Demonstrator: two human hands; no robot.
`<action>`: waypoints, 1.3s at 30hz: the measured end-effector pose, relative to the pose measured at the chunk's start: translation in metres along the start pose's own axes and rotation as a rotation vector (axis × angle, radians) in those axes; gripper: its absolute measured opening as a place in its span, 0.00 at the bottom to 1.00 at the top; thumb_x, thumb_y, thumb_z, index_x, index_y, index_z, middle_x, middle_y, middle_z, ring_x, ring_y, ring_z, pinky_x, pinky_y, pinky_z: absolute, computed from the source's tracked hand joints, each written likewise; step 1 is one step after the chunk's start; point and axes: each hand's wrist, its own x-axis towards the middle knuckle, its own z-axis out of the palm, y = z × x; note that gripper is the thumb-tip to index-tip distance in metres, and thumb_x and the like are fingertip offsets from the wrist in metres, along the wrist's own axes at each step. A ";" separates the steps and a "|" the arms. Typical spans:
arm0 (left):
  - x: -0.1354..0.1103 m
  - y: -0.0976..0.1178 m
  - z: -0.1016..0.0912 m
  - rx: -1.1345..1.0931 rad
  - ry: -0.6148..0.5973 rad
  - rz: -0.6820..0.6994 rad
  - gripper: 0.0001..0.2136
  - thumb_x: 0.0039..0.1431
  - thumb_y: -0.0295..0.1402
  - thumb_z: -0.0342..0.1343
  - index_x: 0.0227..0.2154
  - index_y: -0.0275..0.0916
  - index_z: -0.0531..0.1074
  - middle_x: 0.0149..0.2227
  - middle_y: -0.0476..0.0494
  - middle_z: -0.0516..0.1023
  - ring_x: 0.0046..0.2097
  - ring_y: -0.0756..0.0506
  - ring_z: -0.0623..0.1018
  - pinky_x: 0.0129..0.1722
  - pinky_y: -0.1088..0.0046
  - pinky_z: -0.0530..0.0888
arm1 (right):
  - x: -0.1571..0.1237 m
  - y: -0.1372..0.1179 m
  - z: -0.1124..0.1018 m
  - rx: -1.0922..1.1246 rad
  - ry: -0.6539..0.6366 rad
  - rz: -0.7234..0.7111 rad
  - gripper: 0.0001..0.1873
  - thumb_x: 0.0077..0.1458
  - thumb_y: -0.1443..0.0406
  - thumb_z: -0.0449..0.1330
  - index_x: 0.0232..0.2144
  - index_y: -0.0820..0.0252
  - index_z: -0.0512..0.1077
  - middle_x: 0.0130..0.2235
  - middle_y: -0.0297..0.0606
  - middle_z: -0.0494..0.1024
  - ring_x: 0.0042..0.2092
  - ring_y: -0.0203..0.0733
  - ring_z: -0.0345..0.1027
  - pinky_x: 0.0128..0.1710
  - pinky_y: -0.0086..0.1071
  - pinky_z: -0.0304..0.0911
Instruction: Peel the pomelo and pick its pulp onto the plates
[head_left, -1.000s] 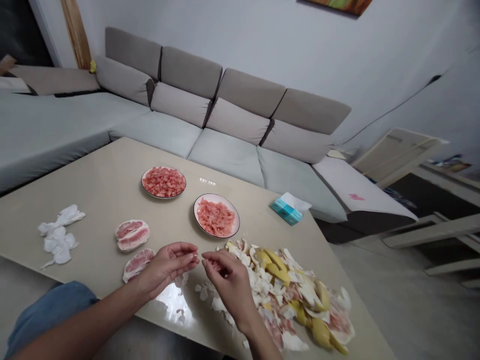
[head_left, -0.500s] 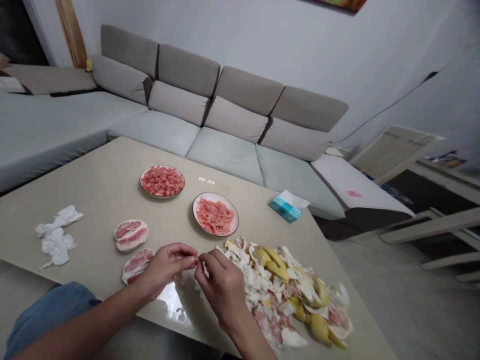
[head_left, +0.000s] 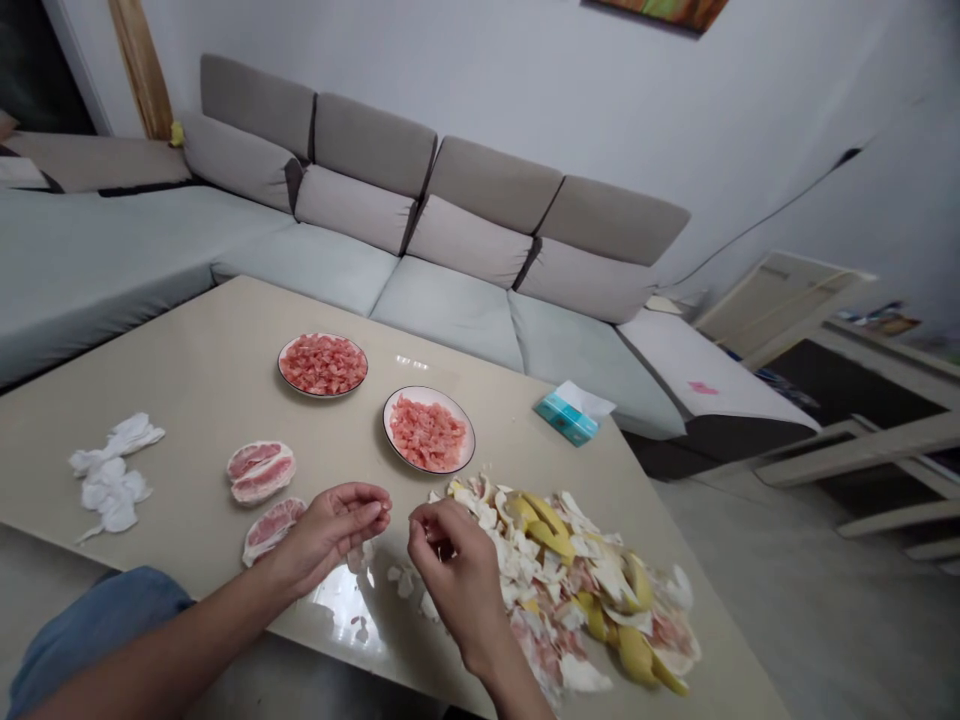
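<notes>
My left hand [head_left: 336, 532] is closed, thumb against fingertips, above the near part of the table; whatever the fingertips pinch is too small to make out. A short gap to the right, my right hand [head_left: 459, 575] has its thumb and fingers curled together, and their contents are hidden. Two peeled pomelo chunks with pink flesh lie left of my hands: one whole in view [head_left: 261, 472], the other pomelo chunk [head_left: 270, 530] partly behind my left wrist. Beyond my hands, a white dark-rimmed plate [head_left: 461, 418] bears pink pulp pieces. A farther plate [head_left: 322, 396] is heaped with more pulp.
A large pile of white pith and yellow peel [head_left: 544, 555] spreads beside my right hand. Crumpled tissues [head_left: 116, 475] lie at the left, and a blue tissue box [head_left: 568, 416] stands near the table's right edge. Behind the table [head_left: 187, 370] runs a grey sofa [head_left: 450, 300].
My hands, whose fingertips met before, have come apart. The right hand has moved slightly right and down; the left has stayed nearly in place. Plates and pomelo chunks lie as before.
</notes>
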 end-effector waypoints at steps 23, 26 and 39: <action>0.120 0.022 0.054 0.853 0.134 0.369 0.16 0.43 0.40 0.66 0.33 0.36 0.77 0.35 0.41 0.80 0.40 0.42 0.77 0.44 0.68 0.71 | -0.020 0.060 0.011 0.480 -0.132 0.342 0.04 0.51 0.72 0.57 0.27 0.61 0.71 0.22 0.28 0.70 0.25 0.33 0.64 0.26 0.24 0.58; 0.148 0.032 0.079 0.963 0.142 0.409 0.13 0.41 0.37 0.66 0.31 0.37 0.77 0.39 0.38 0.79 0.46 0.38 0.75 0.48 0.65 0.69 | -0.024 0.064 0.012 0.505 -0.097 0.311 0.09 0.48 0.73 0.60 0.34 0.59 0.71 0.23 0.27 0.70 0.25 0.33 0.65 0.26 0.23 0.58; 0.017 0.006 0.097 1.069 -0.267 -0.012 0.25 0.47 0.36 0.67 0.50 0.41 0.72 0.42 0.41 0.77 0.37 0.47 0.78 0.38 0.72 0.72 | -0.028 0.078 0.007 0.319 0.059 0.035 0.30 0.45 0.71 0.63 0.52 0.56 0.63 0.29 0.34 0.78 0.27 0.40 0.72 0.23 0.26 0.58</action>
